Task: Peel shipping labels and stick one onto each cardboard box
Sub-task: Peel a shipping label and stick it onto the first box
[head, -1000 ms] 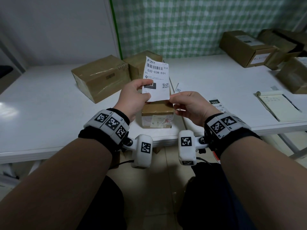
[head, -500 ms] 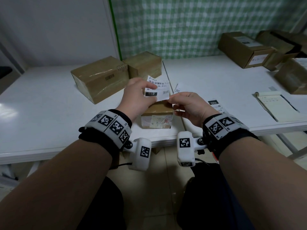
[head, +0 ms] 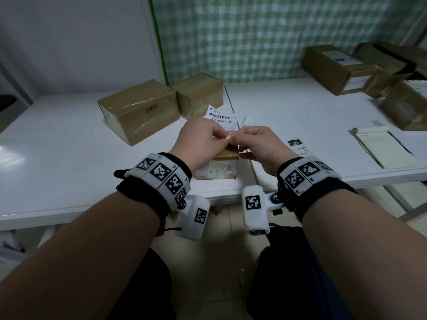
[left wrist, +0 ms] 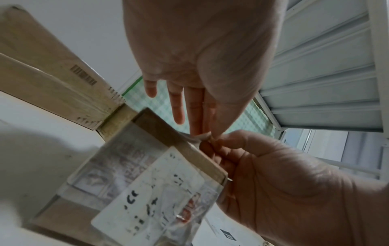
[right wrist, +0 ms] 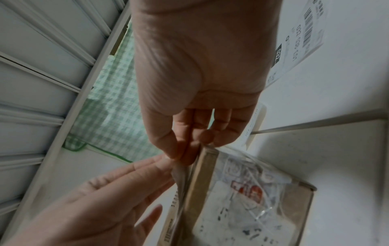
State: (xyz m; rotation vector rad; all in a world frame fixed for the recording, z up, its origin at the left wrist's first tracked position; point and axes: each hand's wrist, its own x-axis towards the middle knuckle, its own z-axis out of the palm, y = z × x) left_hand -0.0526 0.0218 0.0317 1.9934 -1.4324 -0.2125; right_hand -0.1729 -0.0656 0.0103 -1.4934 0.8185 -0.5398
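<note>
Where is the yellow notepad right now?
In the head view, the notepad lies flat on the white table, on the right side, just in front of the brown boxes.

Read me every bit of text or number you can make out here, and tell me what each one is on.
"032-038-E01": held label, under its barcode.
"032": black patch on the label lying on the table, upside down.
Box front sticker, notepad handwriting, far box labels: too blurred to read.

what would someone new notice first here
Both hands meet mid-frame: the left hand and right hand pinch a corner of a white shipping label over a small box at the table's near edge. More boxes stand behind.
</note>
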